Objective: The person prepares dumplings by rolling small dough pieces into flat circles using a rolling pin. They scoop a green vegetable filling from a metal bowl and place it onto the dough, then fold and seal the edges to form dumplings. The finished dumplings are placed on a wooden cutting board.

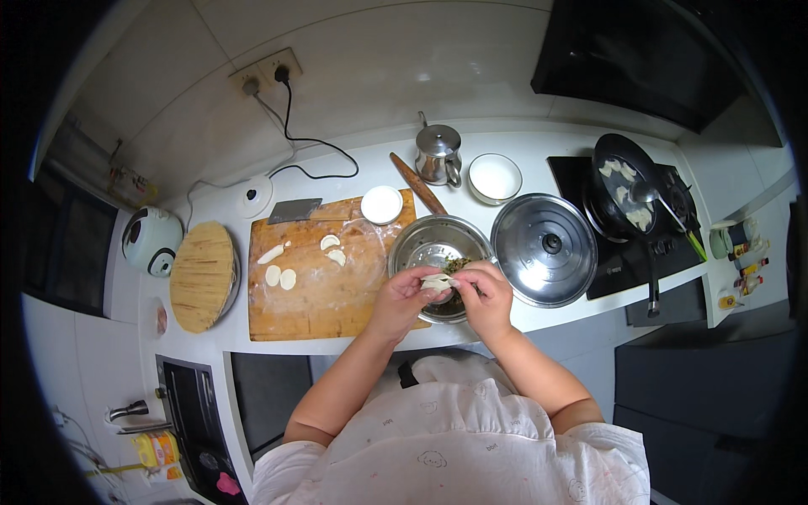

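Beyond the pale garment (433,438), dough (435,283) was pinched by the left hand (397,301) and right hand (488,301), light, even pressure being judged best.

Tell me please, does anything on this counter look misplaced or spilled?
One thing: the handle of the dark pan appears to stick out past the front of the counter, where it could be knocked. White powder is smeared across the cutting board, but beside dough pieces this looks ordinary.
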Motion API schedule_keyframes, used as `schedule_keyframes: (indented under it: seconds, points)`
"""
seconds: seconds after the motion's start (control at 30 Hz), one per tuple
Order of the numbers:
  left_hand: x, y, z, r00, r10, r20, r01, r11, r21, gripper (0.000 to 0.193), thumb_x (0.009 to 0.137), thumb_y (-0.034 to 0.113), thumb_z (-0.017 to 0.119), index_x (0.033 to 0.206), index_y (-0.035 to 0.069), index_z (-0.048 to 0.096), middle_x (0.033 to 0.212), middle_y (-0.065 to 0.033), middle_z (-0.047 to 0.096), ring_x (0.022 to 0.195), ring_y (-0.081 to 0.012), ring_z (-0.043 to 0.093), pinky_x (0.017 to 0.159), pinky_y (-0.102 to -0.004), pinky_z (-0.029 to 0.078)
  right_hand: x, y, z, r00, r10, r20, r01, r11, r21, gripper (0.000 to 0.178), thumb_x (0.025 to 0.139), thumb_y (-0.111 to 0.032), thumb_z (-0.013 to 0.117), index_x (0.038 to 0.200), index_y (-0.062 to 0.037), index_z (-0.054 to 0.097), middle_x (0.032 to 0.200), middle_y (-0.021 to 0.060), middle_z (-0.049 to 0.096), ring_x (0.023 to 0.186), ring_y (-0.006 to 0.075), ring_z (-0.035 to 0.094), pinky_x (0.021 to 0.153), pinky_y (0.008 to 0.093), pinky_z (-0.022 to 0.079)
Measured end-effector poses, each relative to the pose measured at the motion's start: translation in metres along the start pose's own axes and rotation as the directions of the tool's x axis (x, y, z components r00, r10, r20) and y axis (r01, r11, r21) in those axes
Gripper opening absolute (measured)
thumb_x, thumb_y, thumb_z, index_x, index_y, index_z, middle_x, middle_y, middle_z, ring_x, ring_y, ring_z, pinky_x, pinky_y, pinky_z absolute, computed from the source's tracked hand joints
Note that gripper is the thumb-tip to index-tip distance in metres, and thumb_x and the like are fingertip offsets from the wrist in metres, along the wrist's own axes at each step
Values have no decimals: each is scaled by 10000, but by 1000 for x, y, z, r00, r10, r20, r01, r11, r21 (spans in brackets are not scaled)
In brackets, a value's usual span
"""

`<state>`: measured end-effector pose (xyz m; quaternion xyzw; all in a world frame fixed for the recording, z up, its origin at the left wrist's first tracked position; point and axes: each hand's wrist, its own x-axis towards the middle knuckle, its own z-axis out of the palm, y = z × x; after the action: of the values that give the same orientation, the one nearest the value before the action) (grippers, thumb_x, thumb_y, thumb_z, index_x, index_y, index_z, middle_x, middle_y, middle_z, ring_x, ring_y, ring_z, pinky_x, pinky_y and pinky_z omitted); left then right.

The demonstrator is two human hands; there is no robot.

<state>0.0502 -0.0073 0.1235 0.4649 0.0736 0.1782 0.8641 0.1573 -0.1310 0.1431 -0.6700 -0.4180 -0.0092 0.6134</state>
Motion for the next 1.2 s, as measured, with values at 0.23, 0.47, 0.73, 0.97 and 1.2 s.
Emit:
schedule_keyframes:
  seconds: [0.23, 0.47, 0.73, 0.97, 1.2]
  points:
    - [-2, -1, -2, 999, 6, -34, -4, 999, 52, 299, 879, -8, 537, 1176, -23, 509, 1090, -122, 586, 987, -179, 588, 860, -293, 505, 10, -4, -10, 980, -172, 96, 183, 977, -113, 243, 673, 11, 708, 912, -24, 680, 802, 94, 616, 714, 246, 590, 630, 306, 483]
    - [-4, 2, -2, 1000, 8, -17, -6, 994, 109, 311, 852, -54, 540, 1161, -23, 517, 1078, -114, 588, 984, -168, 584, 848, -286, 505, 10, -4, -9, 985, -10, 171, -1, 998, 62, 240, 666, 29, 720, 895, -34, 683, 815, 81, 608, 733, 205, 591, 614, 284, 473]
    - [-8, 9, 2, 1000, 4, 23, -7, 990, 140, 314, 848, -58, 534, 1160, -28, 518, 1065, -113, 597, 952, -166, 595, 831, -284, 503, 6, -7, -9, 976, -162, 148, 172, 984, -51, 198, 667, 24, 704, 855, -24, 666, 812, 96, 609, 735, 250, 587, 648, 325, 478]
    - [-13, 15, -1, 999, -34, 4, 32, 974, 226, 325, 839, -71, 548, 1160, -30, 527, 1087, -107, 592, 951, -147, 593, 836, -270, 499, 15, -18, -11, 957, -211, 201, 231, 970, -79, 196, 653, -5, 721, 841, -35, 672, 784, 77, 608, 718, 248, 570, 636, 327, 469]
    - [-15, 23, 9, 999, -29, 27, 22, 968, 251, 362, 831, -74, 567, 1184, -13, 515, 1126, -85, 574, 1001, -125, 571, 854, -265, 489, 6, -9, -7, 983, -79, 165, 71, 996, 53, 171, 657, 9, 716, 820, -25, 677, 776, 85, 609, 722, 226, 573, 644, 301, 463]
